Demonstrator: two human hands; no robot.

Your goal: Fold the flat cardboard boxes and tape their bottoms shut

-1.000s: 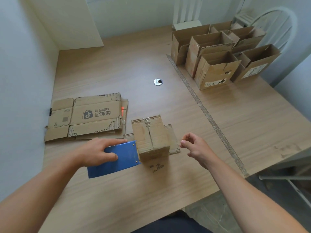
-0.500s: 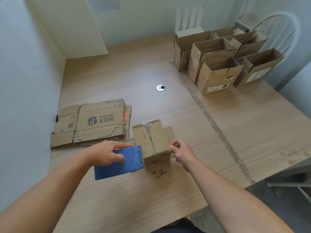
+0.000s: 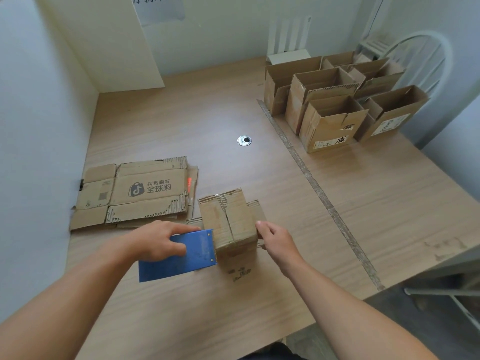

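Box (image 3: 228, 224) stands near the front edge of the surface (image 3: 181, 120), bottom up, its flaps folded shut with a seam running down the middle. Left hand (image 3: 158, 240) holds a blue dispenser (image 3: 179, 255), its grip closed round the top, the dispenser's end touching the box's left side. Right hand (image 3: 275, 240) is at the box's right side with fingers curled against the cardboard; whether this grip pinches anything I cannot tell. Flat boxes (image 3: 135, 193) lie stacked to the left, by the wall, just beside the box. Folded boxes (image 3: 332, 120) stand open-topped in a cluster at the far right, in front of a white chair (image 3: 426, 55). A round metal cap (image 3: 244, 140) sits mid-surface.
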